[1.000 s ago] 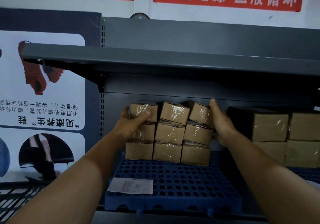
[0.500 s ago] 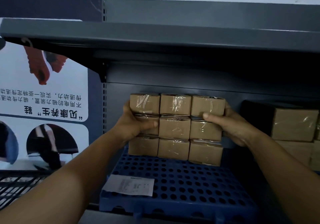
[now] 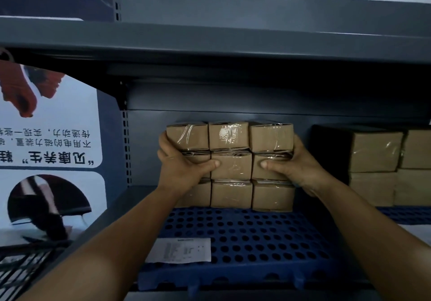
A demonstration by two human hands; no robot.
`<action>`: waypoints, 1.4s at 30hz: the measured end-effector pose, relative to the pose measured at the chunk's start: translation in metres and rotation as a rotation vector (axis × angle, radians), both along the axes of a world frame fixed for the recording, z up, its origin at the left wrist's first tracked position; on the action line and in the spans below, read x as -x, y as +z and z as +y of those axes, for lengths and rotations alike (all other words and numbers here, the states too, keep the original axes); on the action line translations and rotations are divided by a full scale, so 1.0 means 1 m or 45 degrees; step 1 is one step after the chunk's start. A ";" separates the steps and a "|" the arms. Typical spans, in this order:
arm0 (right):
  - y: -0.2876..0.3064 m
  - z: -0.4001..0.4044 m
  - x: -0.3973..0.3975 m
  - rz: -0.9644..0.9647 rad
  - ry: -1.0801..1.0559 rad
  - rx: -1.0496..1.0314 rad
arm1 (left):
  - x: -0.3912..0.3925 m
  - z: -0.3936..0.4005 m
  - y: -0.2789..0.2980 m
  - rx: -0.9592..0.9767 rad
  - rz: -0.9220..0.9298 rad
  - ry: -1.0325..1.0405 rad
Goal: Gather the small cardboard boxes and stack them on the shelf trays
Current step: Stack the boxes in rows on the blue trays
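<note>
A block of small taped cardboard boxes point(image 3: 231, 164), three wide and three high, stands at the back of a blue perforated tray point(image 3: 245, 237) on the shelf. My left hand point(image 3: 184, 168) grips the block's left side, thumb across the front of the middle row. On the block's right side my right hand point(image 3: 293, 168) holds it the same way, thumb on the middle right box. The fingers of both hands are hidden behind the boxes.
More cardboard boxes point(image 3: 377, 163) are stacked to the right on another blue tray point(image 3: 408, 214). A white paper slip point(image 3: 179, 250) lies on the tray's front left. A grey upper shelf point(image 3: 210, 42) hangs low overhead. A poster point(image 3: 46, 137) covers the left panel.
The top row, tilted a second ago, now sits square on the block. Both hands slid down from the top boxes to the middle row, and the block stands straight on the tray.
</note>
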State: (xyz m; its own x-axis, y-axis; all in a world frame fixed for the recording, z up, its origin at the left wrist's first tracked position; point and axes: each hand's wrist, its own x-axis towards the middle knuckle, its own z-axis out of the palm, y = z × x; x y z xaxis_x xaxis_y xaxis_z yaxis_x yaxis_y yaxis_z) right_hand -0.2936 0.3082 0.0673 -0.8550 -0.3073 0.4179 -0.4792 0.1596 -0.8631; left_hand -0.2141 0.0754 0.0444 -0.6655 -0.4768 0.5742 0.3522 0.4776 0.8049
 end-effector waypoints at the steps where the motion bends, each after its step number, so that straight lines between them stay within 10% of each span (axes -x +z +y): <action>1: 0.001 0.000 -0.001 -0.008 0.006 0.004 | 0.000 0.000 0.000 0.005 -0.004 -0.003; 42: 0.006 -0.001 -0.018 0.021 -0.208 0.069 | 0.002 -0.027 0.009 -0.063 -0.100 -0.072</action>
State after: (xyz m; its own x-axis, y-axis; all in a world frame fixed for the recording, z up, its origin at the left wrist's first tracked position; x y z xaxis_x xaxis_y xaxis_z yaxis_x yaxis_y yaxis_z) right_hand -0.2751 0.3072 0.0735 -0.8844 -0.1412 0.4448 -0.4651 0.1897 -0.8647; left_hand -0.2165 0.0483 0.0533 -0.7339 -0.4639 0.4961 0.3124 0.4180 0.8531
